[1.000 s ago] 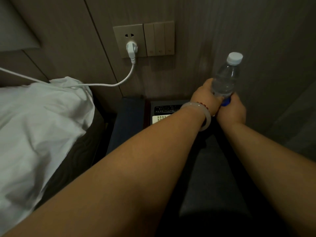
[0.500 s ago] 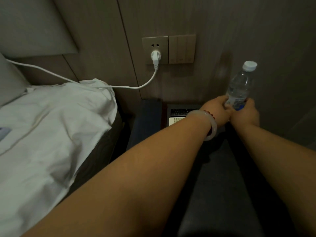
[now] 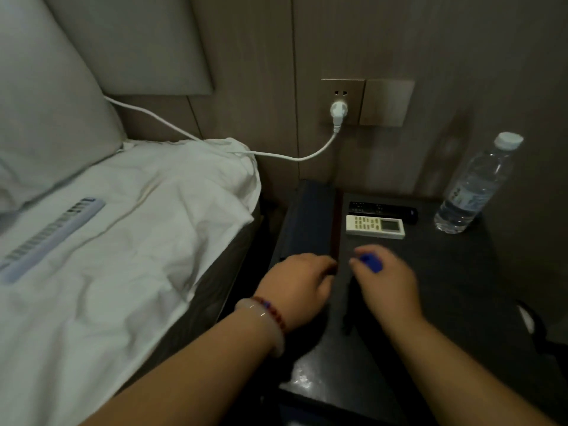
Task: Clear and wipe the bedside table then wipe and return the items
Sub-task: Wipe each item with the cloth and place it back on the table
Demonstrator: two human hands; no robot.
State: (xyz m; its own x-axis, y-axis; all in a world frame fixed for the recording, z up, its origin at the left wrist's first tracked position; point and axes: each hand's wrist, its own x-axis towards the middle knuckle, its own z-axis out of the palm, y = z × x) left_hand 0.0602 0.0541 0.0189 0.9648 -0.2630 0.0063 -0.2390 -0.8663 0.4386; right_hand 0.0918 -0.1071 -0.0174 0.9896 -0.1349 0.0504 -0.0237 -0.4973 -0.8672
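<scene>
A clear water bottle with a white cap stands upright at the back right of the dark bedside table. A white remote and a black remote lie side by side at the back. My right hand is over the table's near left part, pinching a small blue thing, blurred, possibly a cloth. My left hand, with a bracelet on the wrist, hovers at the table's left edge, fingers loosely curled with nothing seen in them.
The bed with white sheets lies to the left, a pale comb on it. A white cable runs from a wall plug over the bed. A dark padded strip separates bed and table. The wall stands right behind.
The bottle left both hands and now stands on the table at the back right. Both hands pulled back toward me and leftward; the blue thing stayed in my right hand.
</scene>
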